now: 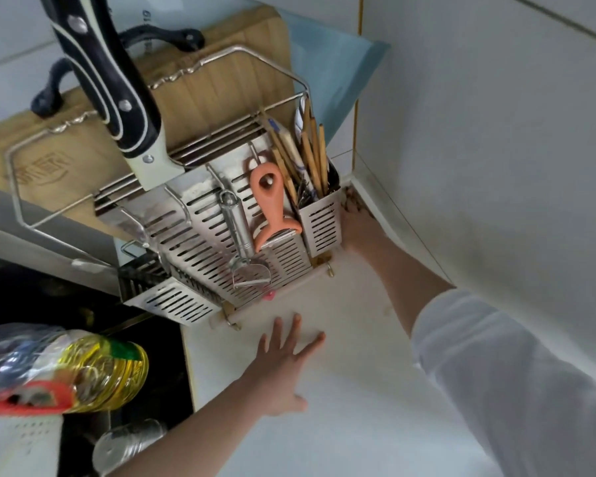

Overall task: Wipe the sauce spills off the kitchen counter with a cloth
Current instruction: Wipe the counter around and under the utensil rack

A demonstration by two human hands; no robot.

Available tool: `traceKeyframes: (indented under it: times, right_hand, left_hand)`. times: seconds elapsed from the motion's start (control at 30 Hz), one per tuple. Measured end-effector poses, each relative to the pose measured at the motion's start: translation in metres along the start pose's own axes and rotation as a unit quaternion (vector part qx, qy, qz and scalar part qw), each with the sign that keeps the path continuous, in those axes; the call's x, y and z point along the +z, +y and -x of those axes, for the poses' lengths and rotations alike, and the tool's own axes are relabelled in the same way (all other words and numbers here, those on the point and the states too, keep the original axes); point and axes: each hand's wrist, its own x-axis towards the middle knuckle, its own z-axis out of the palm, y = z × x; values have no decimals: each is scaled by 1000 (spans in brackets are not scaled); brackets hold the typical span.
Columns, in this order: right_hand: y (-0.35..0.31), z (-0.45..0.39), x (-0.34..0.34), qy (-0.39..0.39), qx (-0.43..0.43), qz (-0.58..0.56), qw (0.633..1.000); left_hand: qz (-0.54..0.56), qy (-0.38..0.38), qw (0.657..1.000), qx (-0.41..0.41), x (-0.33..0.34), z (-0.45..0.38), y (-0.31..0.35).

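Both hands are out over the pale surface. In the head view, the left hand lies flat with fingers spread wide, palm down on the surface near the foot of a metal rack, and it holds nothing. On the right, the right hand reaches far into the corner where the surface meets the white wall, just beside the rack's slotted cup of chopsticks. Its fingers are tucked behind that cup, so I cannot tell how far they are open or whether a cloth is in them; no cloth shows clearly. Dark brown specks sit in the corner at the fingertips. A white sleeve covers the right forearm. The rack carries a black-handled knife, an orange peeler and a wooden cutting board behind. A bottle of yellow oil stands near left.
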Motion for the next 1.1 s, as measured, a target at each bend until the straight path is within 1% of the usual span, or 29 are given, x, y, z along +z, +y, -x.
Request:
traceKeyframes:
  times: [0.07, 0.17, 0.2, 0.3, 0.33, 0.37, 0.43, 0.5, 0.57, 0.6, 0.63, 0.7, 0.77, 0.83, 0.87, 0.93, 0.97, 1.03, 1.1]
  right_hand:
    - [1, 19, 1, -8, 8, -7, 1000]
    - [11, 97, 19, 1, 47, -4, 999]
    - [18, 130, 27, 15, 54, -3, 998]
    - [41, 220, 50, 88, 41, 6, 995]
    - [44, 244, 59, 106, 43, -8, 993]
    - [40, 267, 67, 105, 46, -33, 993]
    - [13, 315, 85, 72, 23, -77, 994]
    - [-28, 359, 111, 12, -53, -80, 995]
    - [-49, 395, 132, -34, -124, -71, 989]
    - [-49, 407, 137, -40, -129, -79, 988]
    - [-45, 414, 137, -28, -117, -94, 988]
    - [-31, 428, 131, 31, -69, -116, 990]
    - [-20, 435, 119, 56, 0, -129, 990]
    - [-16, 452, 106, 52, 64, -148, 986]
    - [-14, 469, 99, 75, 93, -163, 979]
    - [-2, 501, 87, 147, 149, -195, 958]
    - [7, 520, 81, 166, 180, -215, 945]
    - [24, 562, 61, 176, 232, -269, 918]
    - [44, 595, 42, 201, 278, -338, 876]
  left_hand:
    - [-6, -4, 1000, -3, 1, 1, -1]
    - [-9, -18, 1000, -9, -3, 2, -1]
    - [-7, -20, 1000, -12, -5, 1, -1]
    - [-11, -24, 999, -21, -9, 1, -1]
    - [-12, -23, 999, -21, -8, 3, -1]
    - [-16, -21, 999, -21, -7, 3, -1]
    - [-18, -19, 999, -21, -5, 4, 0]
    - [-25, -14, 999, -24, -4, 3, -2]
    - [-31, -16, 999, -27, -5, 3, -4]
    - [-33, -19, 999, -31, -6, 3, -4]
    - [-41, -21, 998, -39, -8, 4, -2]
    - [-72, -6, 996, -53, -9, 11, 12]
    - [-96, 44, 993, -53, -5, 20, 34]
    - [-83, 85, 993, -18, 9, 36, 63]
    - [-68, 94, 993, 8, 16, 48, 79]
    - [-45, 110, 991, 57, 25, 63, 111]
    - [-45, 117, 989, 79, 25, 70, 129]
    - [-62, 132, 981, 126, 22, 83, 167]
    - [-68, 145, 973, 168, 14, 91, 205]
